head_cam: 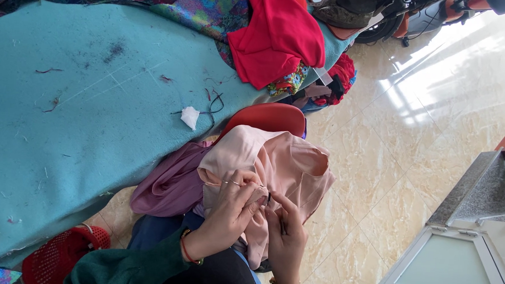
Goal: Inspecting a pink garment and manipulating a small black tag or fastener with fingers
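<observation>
A pale pink satin garment (pixel 289 161) is bunched in my lap, draped over a red plastic chair (pixel 268 117). My left hand (pixel 228 213), with rings and a red bracelet below a green sleeve, grips a fold of the garment. My right hand (pixel 285 236) is close beside it, fingers pinched on a small dark tool (pixel 269 199) held against the same fold; its kind is too small to tell. A mauve cloth (pixel 169 184) lies under the pink garment on the left.
A teal felt-covered table (pixel 63 120) with thread scraps and a white scrap (pixel 190 117) fills the left. Red cloth (pixel 275 34) and patterned fabrics are piled at its far end. A red basket (pixel 56 255) sits below. Glossy tile floor (pixel 390 143) and a white cabinet (pixel 453 273) lie right.
</observation>
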